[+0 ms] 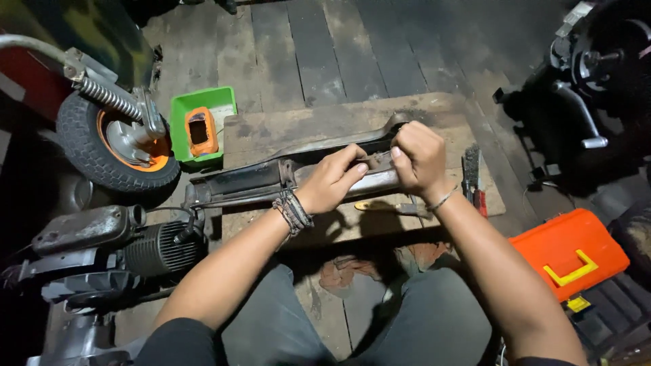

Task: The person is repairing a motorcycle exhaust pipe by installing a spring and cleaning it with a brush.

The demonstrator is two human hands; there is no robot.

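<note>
A long dark metal part (pixel 251 179), dirty and channel-shaped, lies across a worn wooden board (pixel 271 132) on the plank floor in front of my knees. My left hand (pixel 332 179), with braided bands on the wrist, rests on the part's middle and pinches something small there. My right hand (pixel 418 156) is closed in a fist just to its right, fingers curled over the part's far end; what it grips is hidden. A thin bracelet circles the right wrist.
A small wheel with an orange rim (pixel 119 146) and a spring stands at left, beside a green tray (pixel 200 108) holding an orange object. An engine block (pixel 115 247) sits lower left. An orange toolbox (pixel 569 251) lies right, pliers (pixel 472 177) near it, a black machine (pixel 590 74) upper right.
</note>
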